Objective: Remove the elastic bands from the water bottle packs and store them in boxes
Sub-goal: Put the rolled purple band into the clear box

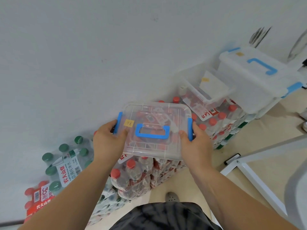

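Box held by both ends above the packs

Hands first: we hold the clear box [154, 130] with our left hand [108, 140] on one end and our right hand [196, 143] on the other end. The fingers of each hand are closed around a blue latch, and the thumbs lie on the lid. The lid is on and the blue handle [152, 132] lies flat.

To do this step well, we think we should keep the box level and put it on a flat pack before we open the latches, because the bottle caps under it are not an even surface.

The red-capped packs [132, 176] stand directly under the box. We cannot see any elastic bands from here. A green-capped pack [66, 161] lies to the left by the wall. To the right, an open box [206, 92] sits on other packs, and a big lidded box [254, 77] stands beside it. A white frame [249, 176] near our right arm limits the room on that side.
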